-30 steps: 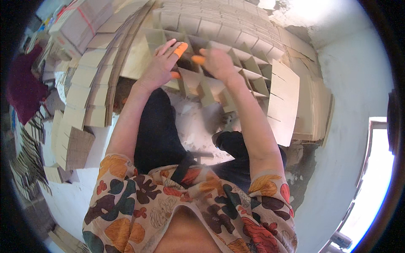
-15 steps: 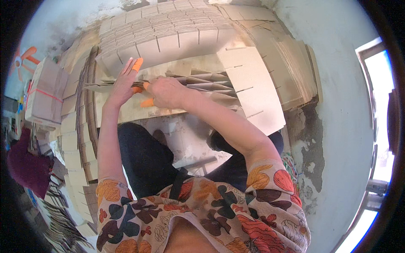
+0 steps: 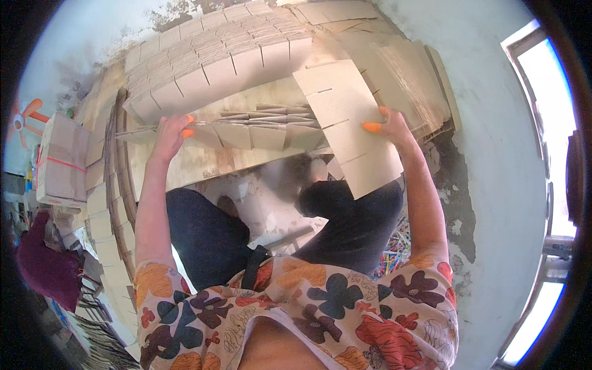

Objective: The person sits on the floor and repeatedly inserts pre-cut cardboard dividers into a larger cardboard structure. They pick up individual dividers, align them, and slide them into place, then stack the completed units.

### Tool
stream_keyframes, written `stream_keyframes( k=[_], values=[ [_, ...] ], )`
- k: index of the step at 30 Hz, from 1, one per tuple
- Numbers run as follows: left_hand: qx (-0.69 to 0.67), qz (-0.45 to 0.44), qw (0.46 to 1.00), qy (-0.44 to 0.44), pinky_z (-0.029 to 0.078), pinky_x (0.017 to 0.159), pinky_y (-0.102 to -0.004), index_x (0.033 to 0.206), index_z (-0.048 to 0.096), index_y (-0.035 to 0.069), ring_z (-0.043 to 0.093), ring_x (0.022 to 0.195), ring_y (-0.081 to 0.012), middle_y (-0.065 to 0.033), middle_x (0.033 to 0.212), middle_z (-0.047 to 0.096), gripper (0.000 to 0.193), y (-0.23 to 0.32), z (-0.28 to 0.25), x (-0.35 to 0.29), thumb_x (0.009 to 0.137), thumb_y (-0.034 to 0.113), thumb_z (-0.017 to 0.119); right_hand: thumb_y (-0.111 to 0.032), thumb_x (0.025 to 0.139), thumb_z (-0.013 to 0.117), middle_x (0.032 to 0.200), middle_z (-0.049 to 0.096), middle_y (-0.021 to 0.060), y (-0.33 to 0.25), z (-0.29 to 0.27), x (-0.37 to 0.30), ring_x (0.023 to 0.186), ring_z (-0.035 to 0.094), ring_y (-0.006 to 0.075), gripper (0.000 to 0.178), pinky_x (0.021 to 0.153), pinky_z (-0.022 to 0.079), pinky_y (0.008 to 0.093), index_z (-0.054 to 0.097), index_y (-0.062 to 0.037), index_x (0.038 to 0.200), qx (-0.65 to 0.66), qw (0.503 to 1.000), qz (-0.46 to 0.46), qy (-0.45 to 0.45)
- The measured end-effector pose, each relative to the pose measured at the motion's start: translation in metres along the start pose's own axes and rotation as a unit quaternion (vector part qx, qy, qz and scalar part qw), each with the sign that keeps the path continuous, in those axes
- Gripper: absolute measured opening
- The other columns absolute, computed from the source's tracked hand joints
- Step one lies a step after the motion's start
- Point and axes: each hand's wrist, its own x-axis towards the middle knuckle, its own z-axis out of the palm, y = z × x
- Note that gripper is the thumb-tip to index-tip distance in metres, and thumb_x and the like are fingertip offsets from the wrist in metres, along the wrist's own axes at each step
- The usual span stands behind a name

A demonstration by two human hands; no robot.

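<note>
A folded assembly of interlocked cardboard dividers (image 3: 265,126) lies along the board in front of me. At its left end my left hand (image 3: 169,135) is closed round the cardboard strips, orange covers on its fingertips. A flat slotted cardboard sheet (image 3: 346,126) lies across the assembly's right end, its near corner over my right knee. My right hand (image 3: 393,128) grips this sheet by its right edge, with orange-covered fingers on and beside it. The fingers under the sheet are hidden.
A long stack of slotted cardboard strips (image 3: 216,58) stands behind the wooden board (image 3: 203,163). More cardboard sheets (image 3: 413,83) are piled at the right, beside the wall. At left are a strapped carton (image 3: 63,160), an orange fan (image 3: 26,120) and a maroon cloth (image 3: 46,265).
My right hand has left the dividers beside my left hand and moved right to the sheet's edge. The left hand has shifted slightly left and closed on the dividers' end.
</note>
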Motion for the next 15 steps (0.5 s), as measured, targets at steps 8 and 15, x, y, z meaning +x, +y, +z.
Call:
stream_keyframes(
  k=[8, 15],
  values=[
    [0.063, 0.070, 0.995, 0.040, 0.043, 0.062, -0.0394, 0.090, 0.059, 0.005, 0.055, 0.074, -0.0307, -0.0122, 0.072, 0.056, 0.025, 0.060, -0.075, -0.019, 0.067, 0.009, 0.069, -0.024, 0.073, 0.074, 0.088, 0.064, 0.0125, 0.086, -0.098, 0.043, 0.076, 0.059, 0.0198, 0.037, 0.068, 0.049, 0.0359, 0.064, 0.0038, 0.094, 0.218, 0.961, -0.051, 0.164],
    [0.220, -0.120, 0.955, 0.158, 0.044, 0.059, -0.0402, 0.092, 0.059, 0.002, 0.055, 0.069, -0.0297, -0.0127, 0.076, 0.058, 0.027, 0.073, -0.166, -0.128, 0.069, 0.008, 0.071, -0.031, 0.072, 0.075, 0.071, 0.060, 0.0106, 0.061, -0.142, 0.115, 0.068, 0.056, 0.0177, 0.037, 0.062, 0.047, 0.0355, 0.063, 0.0004, 0.090, -0.143, 0.952, -0.062, 0.265]
  ],
)
